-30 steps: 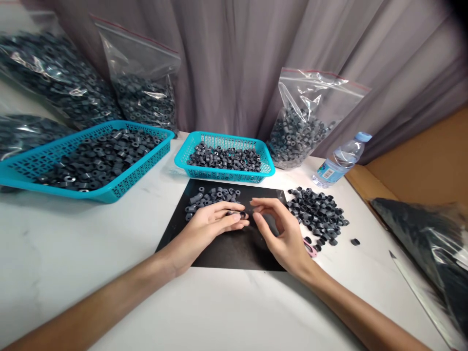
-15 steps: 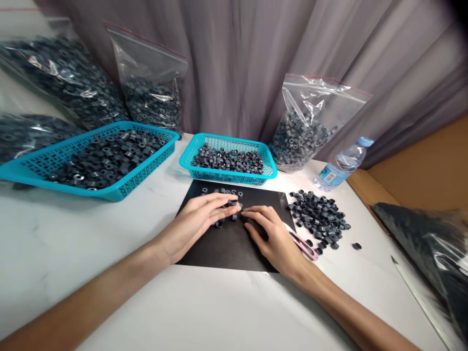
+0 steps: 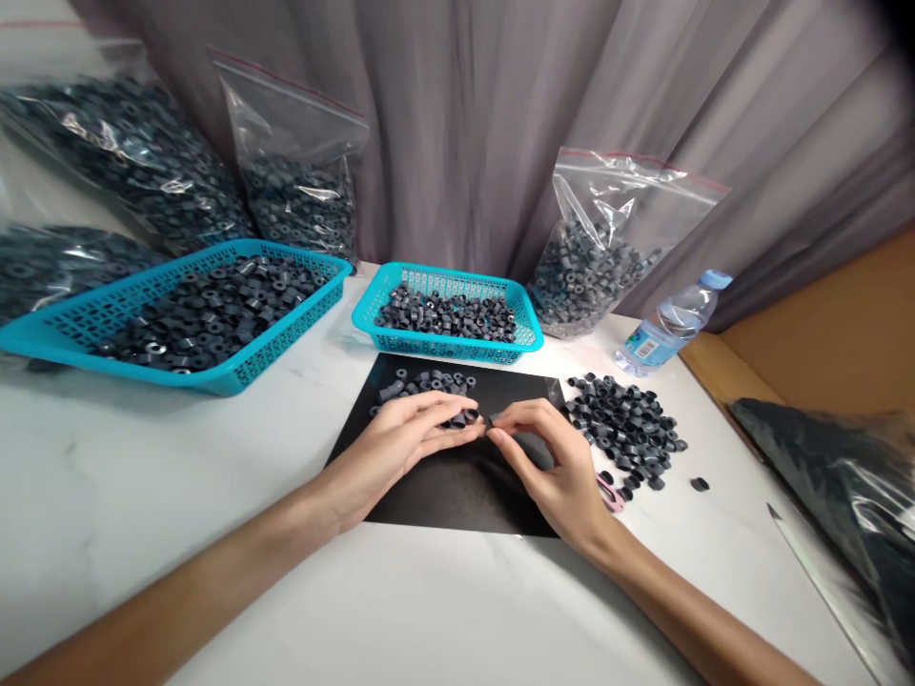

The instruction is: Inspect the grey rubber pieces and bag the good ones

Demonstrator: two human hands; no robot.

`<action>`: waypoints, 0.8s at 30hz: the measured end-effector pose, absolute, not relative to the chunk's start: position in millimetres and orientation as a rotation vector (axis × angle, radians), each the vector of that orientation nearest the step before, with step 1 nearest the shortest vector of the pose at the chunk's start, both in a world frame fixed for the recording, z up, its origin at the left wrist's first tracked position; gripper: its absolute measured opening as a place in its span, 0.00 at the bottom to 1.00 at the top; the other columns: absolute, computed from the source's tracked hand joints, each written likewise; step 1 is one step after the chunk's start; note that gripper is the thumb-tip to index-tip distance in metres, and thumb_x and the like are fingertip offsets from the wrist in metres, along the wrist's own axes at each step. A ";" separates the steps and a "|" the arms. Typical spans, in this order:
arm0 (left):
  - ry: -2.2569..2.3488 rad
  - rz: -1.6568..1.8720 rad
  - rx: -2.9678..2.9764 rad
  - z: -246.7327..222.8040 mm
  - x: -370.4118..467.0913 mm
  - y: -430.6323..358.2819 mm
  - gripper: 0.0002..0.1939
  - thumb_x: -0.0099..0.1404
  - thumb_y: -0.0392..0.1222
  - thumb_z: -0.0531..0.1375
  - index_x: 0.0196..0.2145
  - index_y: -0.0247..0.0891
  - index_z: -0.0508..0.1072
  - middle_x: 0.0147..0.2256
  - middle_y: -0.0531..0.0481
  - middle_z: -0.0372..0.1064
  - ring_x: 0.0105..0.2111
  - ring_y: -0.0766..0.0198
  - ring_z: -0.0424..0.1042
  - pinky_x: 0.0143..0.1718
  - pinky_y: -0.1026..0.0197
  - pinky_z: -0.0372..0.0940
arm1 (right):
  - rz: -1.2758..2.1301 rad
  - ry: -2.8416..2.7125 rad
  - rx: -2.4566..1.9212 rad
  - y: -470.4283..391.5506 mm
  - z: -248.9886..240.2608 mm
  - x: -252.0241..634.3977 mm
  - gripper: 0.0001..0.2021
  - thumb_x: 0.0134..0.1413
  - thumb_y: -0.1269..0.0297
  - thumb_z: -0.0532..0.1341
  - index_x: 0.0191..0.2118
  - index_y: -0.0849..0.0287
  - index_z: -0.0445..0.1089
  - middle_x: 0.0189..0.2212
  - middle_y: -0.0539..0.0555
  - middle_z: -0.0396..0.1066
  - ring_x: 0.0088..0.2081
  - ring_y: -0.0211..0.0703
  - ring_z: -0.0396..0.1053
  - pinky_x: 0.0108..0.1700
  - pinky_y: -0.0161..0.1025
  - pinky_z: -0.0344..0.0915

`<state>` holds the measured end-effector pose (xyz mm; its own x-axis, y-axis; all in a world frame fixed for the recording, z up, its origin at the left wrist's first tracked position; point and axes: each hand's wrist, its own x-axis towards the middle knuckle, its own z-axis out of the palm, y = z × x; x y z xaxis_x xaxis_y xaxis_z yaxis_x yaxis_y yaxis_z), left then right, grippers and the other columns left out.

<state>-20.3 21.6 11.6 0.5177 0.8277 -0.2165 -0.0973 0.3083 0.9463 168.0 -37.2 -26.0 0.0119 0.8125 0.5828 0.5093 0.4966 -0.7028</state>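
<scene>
Nearest, on the white marbled desk [image 3: 214, 591], the left hand [image 3: 411, 429] is reaching over the black mat [image 3: 443, 500], its fingers closing loosely around a few dark rings [image 3: 466, 417]. These are looking short and cylindrical, dark grey outside, and one is showing a blacker mouth. The right hand [image 3: 554, 457] is facing it above the mat, thumb and forefinger pinching a small dark piece [image 3: 493, 421] just beside the left fingertips. Half a second ago the right hand was reaching lower and flatter; now it is arching, and it is hiding more of the pink tool [image 3: 612, 495] beside the mat's right edge. The left hand is now baring more of the grey parts [image 3: 429, 383] that are lying along the mat's far edge.

Past the mat's right edge, a heap of dark caps [image 3: 625, 424] is spreading toward the desk's right side, with one cap [image 3: 700, 484] lying apart. Toward the desk's far right corner, a bottle [image 3: 682, 310] is wearing a blue label [image 3: 647, 349] that is showing a barcode; its lettering is staying too small to read. Nearer the desk's far edge, a blue basket [image 3: 457, 346] and, on the left, a larger basket [image 3: 239, 376] are holding more parts. Clear zip bags [image 3: 300, 205] are standing behind, before a grey curtain [image 3: 457, 143].
</scene>
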 end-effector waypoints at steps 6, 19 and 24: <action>0.828 0.629 1.144 7.9 -19.5 20.4 0.12 0.64 0.44 0.65 0.44 0.37 0.76 0.46 0.44 0.78 0.50 0.53 0.76 0.60 0.52 0.64 | 0.389 -1.636 -1.125 -39.0 -29.7 168.5 0.05 0.63 0.70 0.61 0.44 0.55 0.70 0.39 0.54 0.73 0.40 0.43 0.73 0.43 0.41 0.72; 0.827 0.598 1.270 6.6 -20.1 21.2 0.16 0.66 0.49 0.62 0.48 0.40 0.77 0.46 0.46 0.77 0.51 0.55 0.74 0.53 0.56 0.66 | 0.313 -1.818 -1.058 -37.7 -26.8 172.4 0.17 0.66 0.75 0.54 0.53 0.50 0.71 0.41 0.54 0.76 0.43 0.45 0.71 0.45 0.45 0.71; 0.838 0.588 1.427 6.0 -18.2 21.8 0.14 0.65 0.44 0.63 0.47 0.41 0.79 0.40 0.48 0.78 0.44 0.58 0.74 0.46 0.60 0.66 | 0.297 -1.854 -1.009 -39.2 -26.4 171.6 0.20 0.64 0.78 0.55 0.55 0.48 0.70 0.40 0.53 0.75 0.42 0.45 0.70 0.45 0.45 0.70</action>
<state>-18.2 21.8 6.0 0.5979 0.7880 -0.1468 0.1302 0.0853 0.9878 171.6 -39.2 -26.4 -0.1885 0.7488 0.6355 0.5129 0.6269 -0.5865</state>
